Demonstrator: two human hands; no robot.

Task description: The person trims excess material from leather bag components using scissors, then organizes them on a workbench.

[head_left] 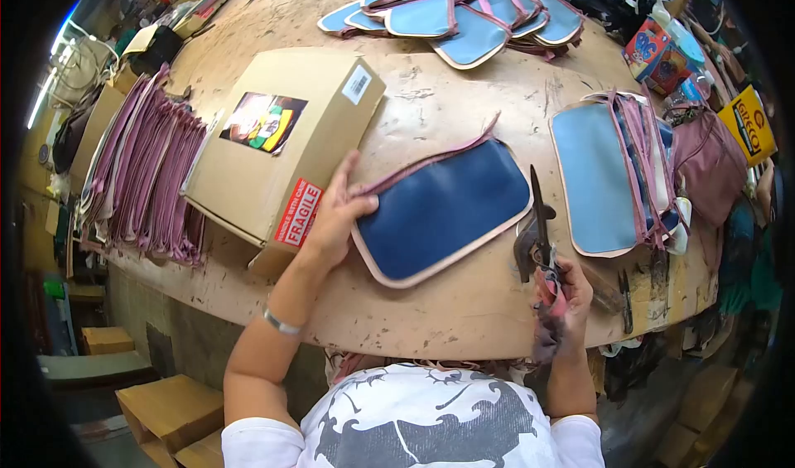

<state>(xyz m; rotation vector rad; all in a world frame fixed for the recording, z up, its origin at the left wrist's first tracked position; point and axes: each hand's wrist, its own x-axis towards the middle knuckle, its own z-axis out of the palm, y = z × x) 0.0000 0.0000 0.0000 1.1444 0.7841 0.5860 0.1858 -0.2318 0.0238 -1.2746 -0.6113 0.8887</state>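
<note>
My left hand (338, 215) grips a dark blue pouch panel (447, 211) at its left corner, thumb on top of the material. The panel has rounded corners, a pale edging and a mauve zipper strip along its upper side that sticks up past the far corner. In my right hand (571, 286) is a pair of scissors (540, 228) with cloth-wrapped handles, blades pointing away from me, just right of the panel. A stack of light blue panels (592, 178) with mauve strips lies to the right.
A cardboard box (286, 128) with a red FRAGILE label stands left of the panel. Beyond it is a row of mauve-edged pieces (149, 178). More light blue panels (472, 41) lie at the back of the table (447, 323). A mauve bag (704, 166) sits far right.
</note>
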